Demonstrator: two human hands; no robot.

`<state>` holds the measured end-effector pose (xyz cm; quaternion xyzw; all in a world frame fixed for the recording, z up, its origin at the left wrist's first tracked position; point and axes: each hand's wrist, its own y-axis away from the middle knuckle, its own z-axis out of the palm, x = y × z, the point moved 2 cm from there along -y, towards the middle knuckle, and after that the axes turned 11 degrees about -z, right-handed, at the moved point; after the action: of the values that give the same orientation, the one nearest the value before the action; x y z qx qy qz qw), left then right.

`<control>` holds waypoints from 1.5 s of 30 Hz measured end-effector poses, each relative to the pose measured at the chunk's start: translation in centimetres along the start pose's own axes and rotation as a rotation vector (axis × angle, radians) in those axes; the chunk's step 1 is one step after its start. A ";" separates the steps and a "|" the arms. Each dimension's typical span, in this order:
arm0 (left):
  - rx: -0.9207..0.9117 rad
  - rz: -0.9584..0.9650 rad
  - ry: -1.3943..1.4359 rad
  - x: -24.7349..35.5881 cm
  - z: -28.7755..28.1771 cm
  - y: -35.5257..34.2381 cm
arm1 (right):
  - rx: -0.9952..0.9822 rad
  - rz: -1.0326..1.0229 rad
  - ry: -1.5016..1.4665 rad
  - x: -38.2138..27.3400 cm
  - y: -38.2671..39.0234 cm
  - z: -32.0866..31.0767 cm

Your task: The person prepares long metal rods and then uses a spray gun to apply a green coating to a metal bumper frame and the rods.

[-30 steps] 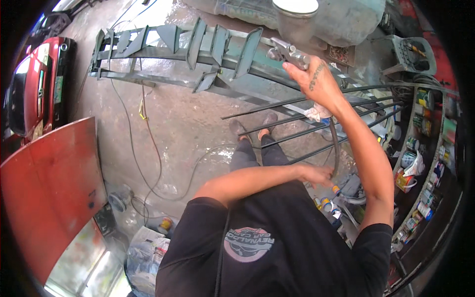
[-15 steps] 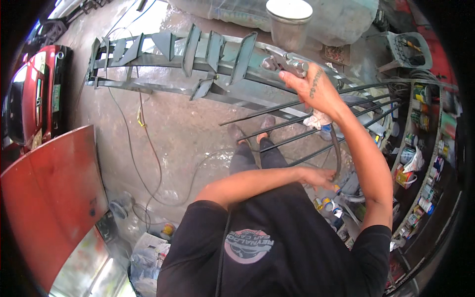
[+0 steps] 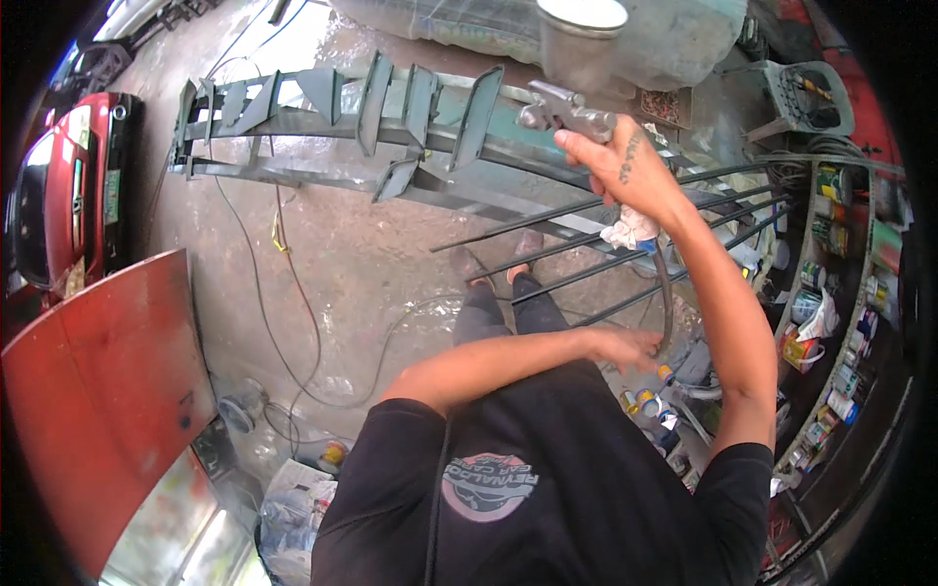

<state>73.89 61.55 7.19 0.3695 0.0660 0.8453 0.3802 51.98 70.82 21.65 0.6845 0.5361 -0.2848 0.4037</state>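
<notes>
My right hand (image 3: 640, 181) is closed around the grip of a metal spray gun (image 3: 576, 115), held out ahead of me at the upper right. A cup with a white top (image 3: 584, 20) stands above the gun. White cloth or paper (image 3: 625, 230) is wrapped low on the grip, beside a blue fitting. From there a dark air hose (image 3: 666, 293) hangs down to my left hand (image 3: 623, 347), which reaches across my body with its fingers closed on the hose. Beyond the gun, several grey-green angled panels (image 3: 477, 117) stand on a long dark rack (image 3: 293, 125).
Several thin black rods (image 3: 576, 234) stick out across the space below the gun. Hoses snake over the concrete floor (image 3: 342, 254). Shelves of cans (image 3: 831, 322) line the right side, near a grey plastic chair (image 3: 801, 103). A red panel (image 3: 107, 371) and a red car (image 3: 83, 186) are at left.
My right hand and the spray gun have shifted slightly right, and the cup has moved right with them. My left hand stays at the hose.
</notes>
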 end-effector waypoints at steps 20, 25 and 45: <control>0.048 0.034 0.020 -0.5 -1.1 -0.7 | 0.171 -0.133 0.108 -0.1 -1.0 -1.0; -0.001 0.025 0.008 -0.9 -0.7 -1.0 | -0.048 0.137 0.045 -1.2 -0.4 -0.8; 0.873 0.450 0.063 2.6 -2.5 8.9 | 0.116 -0.125 0.007 -0.9 2.1 -1.0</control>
<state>65.80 57.54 10.40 0.4738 0.3440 0.8106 -0.0045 53.69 71.01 23.45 0.6728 0.5619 -0.3375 0.3430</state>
